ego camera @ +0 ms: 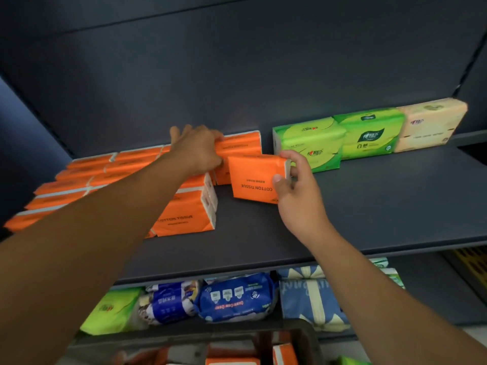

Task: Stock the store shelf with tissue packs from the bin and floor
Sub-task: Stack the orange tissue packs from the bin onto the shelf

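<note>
Along the left of the dark shelf (369, 206), orange tissue packs (87, 177) are stacked in rows. The left hand (196, 148) is extended palm-down over the rear stack; whether its fingers grip cannot be told. An orange pack (255, 177) marked COTTON TISSUE is held tilted just beside that stack, pinched at its right end between thumb and fingers of the right hand (295, 185). Green packs (311, 143) and a beige pack (432, 122) are stood against the back panel. Blue packs (237, 296) are lodged on the shelf below.
</note>
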